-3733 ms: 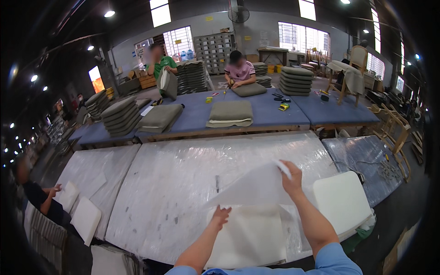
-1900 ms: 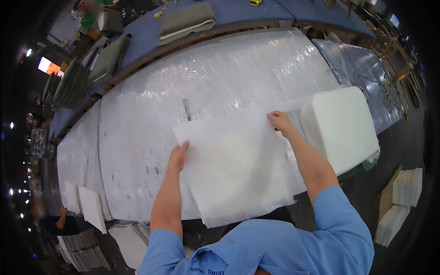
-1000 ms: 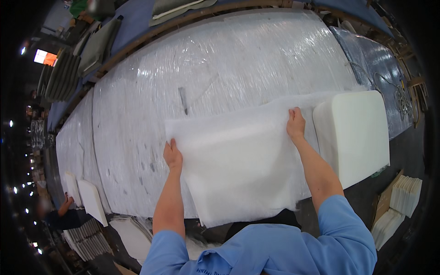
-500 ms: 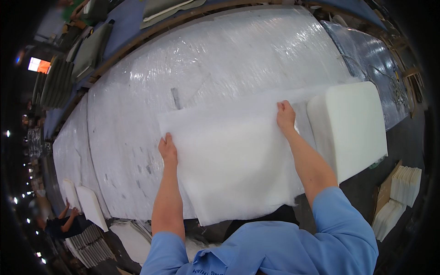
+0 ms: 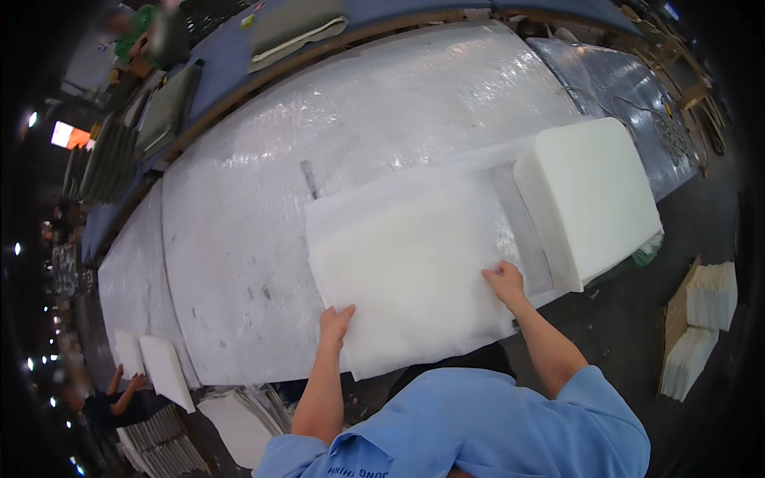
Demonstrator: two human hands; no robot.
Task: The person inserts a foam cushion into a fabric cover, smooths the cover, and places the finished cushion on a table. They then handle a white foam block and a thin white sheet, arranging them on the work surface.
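A thin, soft white wadding sheet (image 5: 406, 263) lies nearly flat on the plastic-covered table in front of me, its near edge at the table's front. A slightly creamier pad shape shows through its middle. My left hand (image 5: 336, 323) is closed at the sheet's left edge, close to the near corner, with thumb and fingers pinching it. On the opposite side my right hand (image 5: 504, 283) grips the right edge between thumb and fingers. Just right of the sheet stands a thick stack of white pads (image 5: 594, 199) with rounded corners.
Clear plastic film covers the wide table (image 5: 239, 215). Stacked white pads (image 5: 701, 319) rest on the floor at right, and more pads (image 5: 239, 418) lie at lower left. Another person (image 5: 115, 398) handles white pads at far left. Grey cushions (image 5: 299, 28) lie on a blue table behind.
Both hands have come down toward me along the sheet's sides. The sheet, which sagged between them, now lies flatter on the table.
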